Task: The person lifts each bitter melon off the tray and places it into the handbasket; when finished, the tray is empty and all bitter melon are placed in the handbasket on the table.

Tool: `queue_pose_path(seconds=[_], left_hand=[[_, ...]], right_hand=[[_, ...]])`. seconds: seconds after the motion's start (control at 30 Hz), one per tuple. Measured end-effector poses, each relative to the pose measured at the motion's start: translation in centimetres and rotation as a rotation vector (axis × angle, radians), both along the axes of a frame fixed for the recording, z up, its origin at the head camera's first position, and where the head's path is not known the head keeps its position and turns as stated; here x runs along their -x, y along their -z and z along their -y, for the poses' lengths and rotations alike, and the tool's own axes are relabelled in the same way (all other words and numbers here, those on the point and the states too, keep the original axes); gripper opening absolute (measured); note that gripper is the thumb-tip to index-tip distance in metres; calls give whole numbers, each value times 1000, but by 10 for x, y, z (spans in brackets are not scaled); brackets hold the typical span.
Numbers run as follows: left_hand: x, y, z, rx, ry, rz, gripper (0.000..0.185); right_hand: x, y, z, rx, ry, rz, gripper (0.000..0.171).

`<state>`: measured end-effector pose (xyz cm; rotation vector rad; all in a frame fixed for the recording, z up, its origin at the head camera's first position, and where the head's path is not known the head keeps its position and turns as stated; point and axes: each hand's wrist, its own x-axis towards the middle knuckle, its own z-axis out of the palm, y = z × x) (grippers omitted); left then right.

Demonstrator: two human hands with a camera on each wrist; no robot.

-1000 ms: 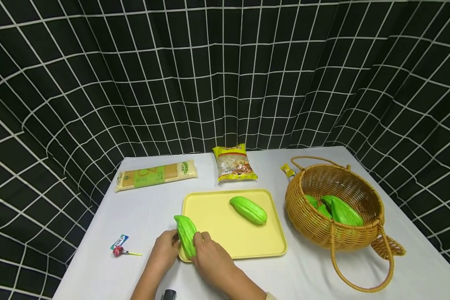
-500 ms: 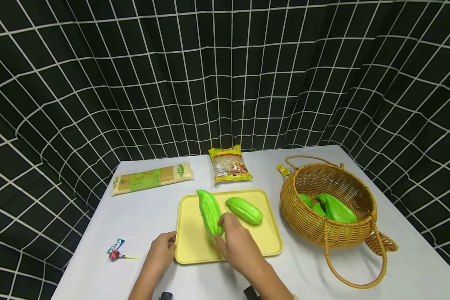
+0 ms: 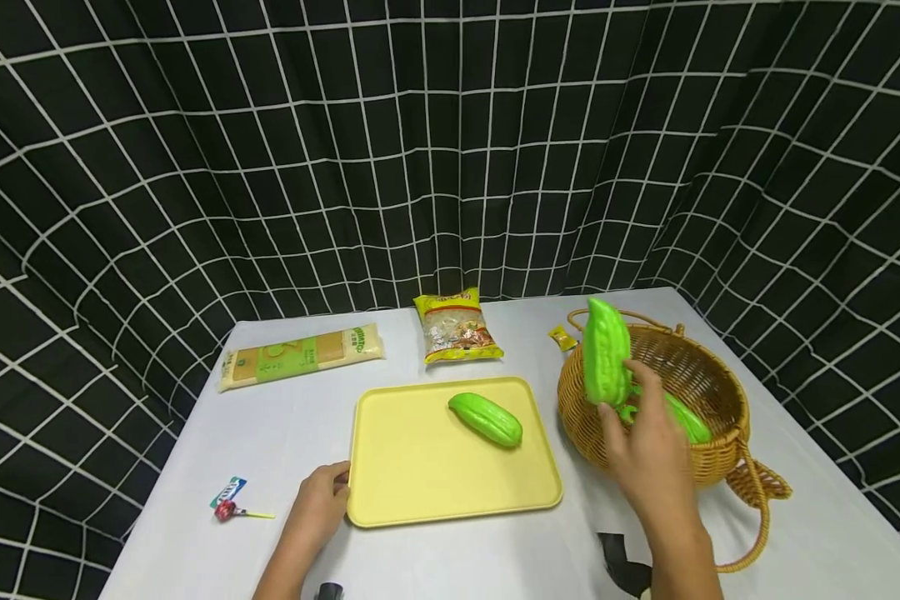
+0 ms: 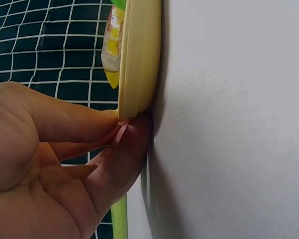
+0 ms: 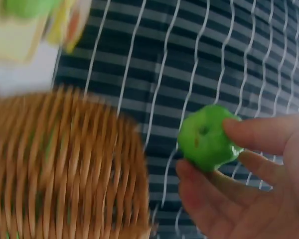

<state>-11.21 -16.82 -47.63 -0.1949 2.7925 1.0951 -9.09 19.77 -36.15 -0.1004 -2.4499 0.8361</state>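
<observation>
My right hand (image 3: 648, 442) grips a bright green, ridged bitter gourd (image 3: 606, 354) by its lower end, holding it up over the near left rim of the wicker basket (image 3: 592, 417). In the right wrist view, thumb and fingers close round the blunt end of the gourd (image 5: 209, 137). More green vegetables (image 3: 686, 419) lie inside the basket, partly hidden by the hand. At the left side of the yellow tray (image 3: 420, 467), my left hand (image 3: 321, 500) pinches the rim, thumb and fingers on either side of the edge (image 4: 134, 102). One more green gourd (image 3: 486, 419) lies on the tray.
A long noodle packet (image 3: 300, 358) and a yellow snack bag (image 3: 459, 327) lie along the back. A small yellow wrapped sweet (image 3: 562, 338) is beside the basket. On the left are a lollipop (image 3: 227, 510) and a small blue-green packet (image 3: 228, 492). The basket's loop handle (image 3: 757, 533) extends towards the front.
My right hand has carried the gourd from the tray's left edge, across the tray, to over the basket. My left hand stays at the tray's left edge.
</observation>
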Motion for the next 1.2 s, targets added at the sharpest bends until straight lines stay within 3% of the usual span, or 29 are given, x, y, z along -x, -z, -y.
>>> queue_pose_path(seconds=[0.17, 0.47, 0.7, 1.0, 1.1, 1.2], left_hand=[[0, 0, 0, -3, 0, 4, 39], [1, -1, -1, 2, -5, 11, 40], [0, -1, -1, 1, -5, 6, 39], [0, -2, -1, 5, -8, 5, 39], [1, -2, -1, 8, -11, 5, 39], [1, -1, -1, 10, -15, 1, 39]], right_hand=[[0, 1, -35, -75, 131, 112, 60], [7, 24, -56, -136, 155, 255, 42], [7, 26, -56, -175, 153, 263, 39], [7, 25, -45, -90, 135, 137, 35], [6, 21, -32, -71, 71, -1, 32], [8, 19, -13, -71, -48, -194, 32]])
